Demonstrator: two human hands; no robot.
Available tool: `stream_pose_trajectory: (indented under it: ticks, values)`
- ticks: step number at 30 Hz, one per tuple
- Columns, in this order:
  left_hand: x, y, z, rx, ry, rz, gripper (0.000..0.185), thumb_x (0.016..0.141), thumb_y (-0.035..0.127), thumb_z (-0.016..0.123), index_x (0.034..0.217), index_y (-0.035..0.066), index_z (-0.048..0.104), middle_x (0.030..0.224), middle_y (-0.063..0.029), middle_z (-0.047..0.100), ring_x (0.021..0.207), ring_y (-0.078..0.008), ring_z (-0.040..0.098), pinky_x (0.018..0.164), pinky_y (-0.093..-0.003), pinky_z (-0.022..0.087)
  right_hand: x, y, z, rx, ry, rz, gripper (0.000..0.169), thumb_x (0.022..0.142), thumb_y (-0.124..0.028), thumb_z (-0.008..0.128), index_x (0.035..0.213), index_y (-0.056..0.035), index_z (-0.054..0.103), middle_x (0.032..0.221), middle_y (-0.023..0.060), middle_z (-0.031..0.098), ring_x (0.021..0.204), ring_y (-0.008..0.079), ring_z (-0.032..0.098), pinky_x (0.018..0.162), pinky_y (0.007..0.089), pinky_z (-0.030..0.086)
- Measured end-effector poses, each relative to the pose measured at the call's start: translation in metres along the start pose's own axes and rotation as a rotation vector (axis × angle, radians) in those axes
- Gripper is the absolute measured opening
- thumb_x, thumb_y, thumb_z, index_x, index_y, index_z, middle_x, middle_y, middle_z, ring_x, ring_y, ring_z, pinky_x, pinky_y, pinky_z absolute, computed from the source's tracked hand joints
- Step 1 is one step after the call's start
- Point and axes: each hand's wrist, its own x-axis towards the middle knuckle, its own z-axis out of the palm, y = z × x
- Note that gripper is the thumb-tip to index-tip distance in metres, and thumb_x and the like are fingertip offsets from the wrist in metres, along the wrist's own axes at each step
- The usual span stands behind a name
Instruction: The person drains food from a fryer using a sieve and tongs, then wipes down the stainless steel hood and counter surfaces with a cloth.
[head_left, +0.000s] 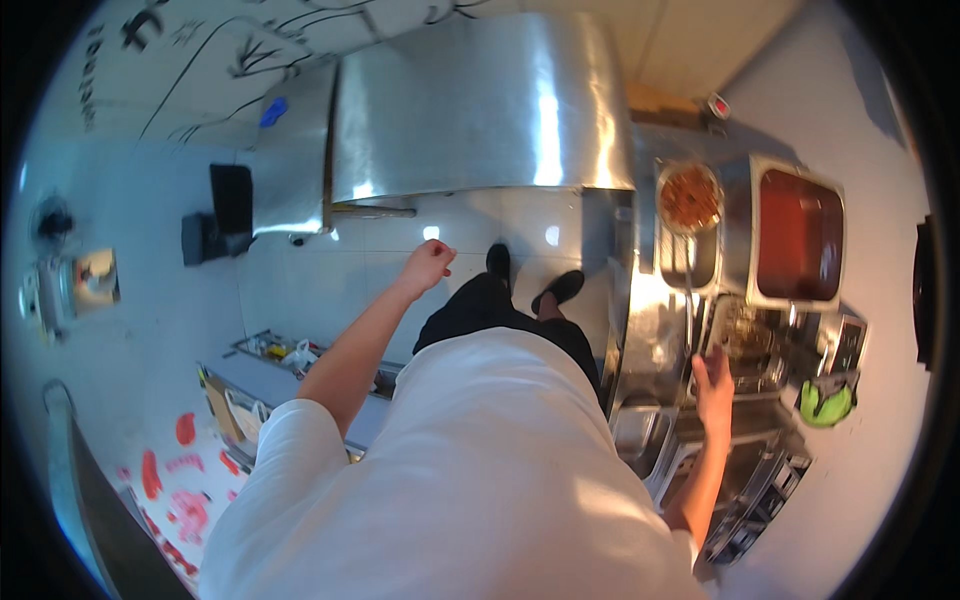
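My left hand (429, 267) hangs over the tiled floor with its fingers curled together, and I see nothing in it. My right hand (714, 391) reaches over the steel counter with its fingers apart, holding nothing. Just beyond its fingertips is the end of the long metal handle (689, 300) of a round strainer (688, 201) heaped with reddish-brown food. The strainer rests across the far end of a rectangular steel pan (690, 276). Beside my right hand is a steel fryer basin (776, 375) with a wire basket and brownish liquid in it.
A deep steel container (793, 305) holding red liquid stands against the right wall. Near it are a control box (847, 341) and a green item (825, 403). A large stainless cabinet (472, 105) lies ahead; a low shelf (277, 382) with bags is on my left.
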Motion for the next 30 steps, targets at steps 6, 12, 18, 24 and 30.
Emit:
stream_pose_trajectory:
  ticks: [6, 12, 18, 24, 30]
  values:
    - [-0.021, -0.036, -0.061, -0.843, -0.138, -0.154, 0.077, 0.102, 0.069, 0.049, 0.145, 0.005, 0.052, 0.143, -0.0151, 0.06, 0.126, -0.0297, 0.063, 0.104, -0.0462, 0.048, -0.022, -0.113, 0.039, 0.149, -0.23, -0.09, 0.066, 0.102, -0.037, 0.073, 0.15, 0.0014, 0.05, 0.122, 0.0084, 0.067, 0.106, 0.0147, 0.062, 0.092, 0.0304, 0.05]
    - [-0.083, -0.047, -0.178, -1.659, -0.296, 0.231, 0.105, 0.094, 0.088, 0.031, 0.161, 0.007, 0.033, 0.165, -0.0231, 0.036, 0.153, -0.0399, 0.033, 0.124, -0.0574, 0.027, -0.016, -0.217, 0.17, -0.022, -0.431, -0.313, 0.065, 0.105, -0.042, 0.065, 0.154, -0.0023, 0.048, 0.137, 0.0106, 0.065, 0.12, 0.0179, 0.061, 0.096, 0.0316, 0.051]
    - [-0.128, -0.131, -0.29, -1.892, -0.219, 0.596, 0.113, 0.091, 0.092, 0.024, 0.166, 0.007, 0.026, 0.172, -0.0254, 0.02, 0.16, -0.0424, 0.017, 0.128, -0.0626, 0.014, -0.064, -0.352, 0.314, -0.067, -0.654, -0.417, 0.068, 0.107, -0.048, 0.059, 0.157, -0.0037, 0.045, 0.143, 0.0113, 0.06, 0.126, 0.0202, 0.059, 0.101, 0.0355, 0.049]
    - [-0.162, -0.237, -0.361, -2.114, -0.056, 0.771, 0.111, 0.092, 0.09, 0.026, 0.164, 0.005, 0.03, 0.172, -0.0262, 0.019, 0.16, -0.045, 0.016, 0.127, -0.0666, 0.013, -0.107, -0.447, 0.457, -0.181, -0.862, -0.464, 0.068, 0.109, -0.048, 0.055, 0.158, -0.0036, 0.042, 0.147, 0.0134, 0.057, 0.133, 0.0238, 0.058, 0.103, 0.037, 0.049]
    - [-0.176, -0.35, -0.359, -2.407, 0.222, 0.775, 0.098, 0.098, 0.081, 0.035, 0.154, 0.002, 0.044, 0.164, -0.0269, 0.037, 0.154, -0.0444, 0.032, 0.124, -0.0634, 0.023, -0.142, -0.518, 0.577, -0.476, -1.075, -0.455, 0.069, 0.108, -0.045, 0.058, 0.16, -0.0044, 0.039, 0.148, 0.0136, 0.057, 0.132, 0.0236, 0.058, 0.102, 0.0373, 0.049]
